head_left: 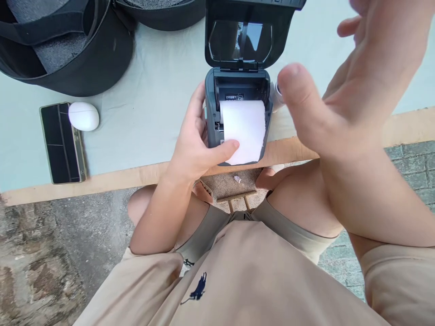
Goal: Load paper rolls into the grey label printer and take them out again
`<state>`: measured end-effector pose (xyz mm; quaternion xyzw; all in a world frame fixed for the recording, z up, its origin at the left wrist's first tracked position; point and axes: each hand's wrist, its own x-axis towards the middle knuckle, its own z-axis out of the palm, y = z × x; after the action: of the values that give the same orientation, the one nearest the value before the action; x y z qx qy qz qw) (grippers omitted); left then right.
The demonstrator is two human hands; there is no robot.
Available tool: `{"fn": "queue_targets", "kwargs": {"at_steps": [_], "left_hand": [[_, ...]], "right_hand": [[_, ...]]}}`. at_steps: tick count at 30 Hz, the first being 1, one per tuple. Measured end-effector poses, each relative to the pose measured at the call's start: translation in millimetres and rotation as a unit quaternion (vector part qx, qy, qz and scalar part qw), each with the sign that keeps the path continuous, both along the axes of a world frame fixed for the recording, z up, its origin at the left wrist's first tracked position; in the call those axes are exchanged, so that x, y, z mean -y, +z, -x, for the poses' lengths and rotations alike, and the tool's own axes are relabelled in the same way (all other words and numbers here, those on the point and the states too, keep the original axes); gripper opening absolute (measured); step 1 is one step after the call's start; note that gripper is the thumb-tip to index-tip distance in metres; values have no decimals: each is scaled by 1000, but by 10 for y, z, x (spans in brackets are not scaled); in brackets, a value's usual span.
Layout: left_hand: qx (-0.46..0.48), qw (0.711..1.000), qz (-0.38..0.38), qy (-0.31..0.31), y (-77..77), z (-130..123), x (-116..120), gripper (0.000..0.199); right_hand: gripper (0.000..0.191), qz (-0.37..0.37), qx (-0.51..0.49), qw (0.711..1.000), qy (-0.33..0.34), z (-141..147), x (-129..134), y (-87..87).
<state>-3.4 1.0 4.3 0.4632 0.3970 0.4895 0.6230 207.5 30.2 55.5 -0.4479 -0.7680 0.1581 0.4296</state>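
While lid [249, 34] gapes, printer [211, 104], paper [245, 129] inside

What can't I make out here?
In the head view:
Right hand: some fingers, cut off by the top edge.
Left hand: fingertips, hidden by the portable printer.
Printer lid: far end, same edge.
White object: partly covered by printer and right hand.
Inner label: fine print too small.
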Motion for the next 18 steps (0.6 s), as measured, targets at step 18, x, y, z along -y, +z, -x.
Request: {"fn": "queue_targets", "kwargs": {"at_steps": [18], "left_hand": [[27,998,43,-41,-42,70,-31,103]], "right_hand": [[21,-100,133,976,141,-87,-81,-76]]}}
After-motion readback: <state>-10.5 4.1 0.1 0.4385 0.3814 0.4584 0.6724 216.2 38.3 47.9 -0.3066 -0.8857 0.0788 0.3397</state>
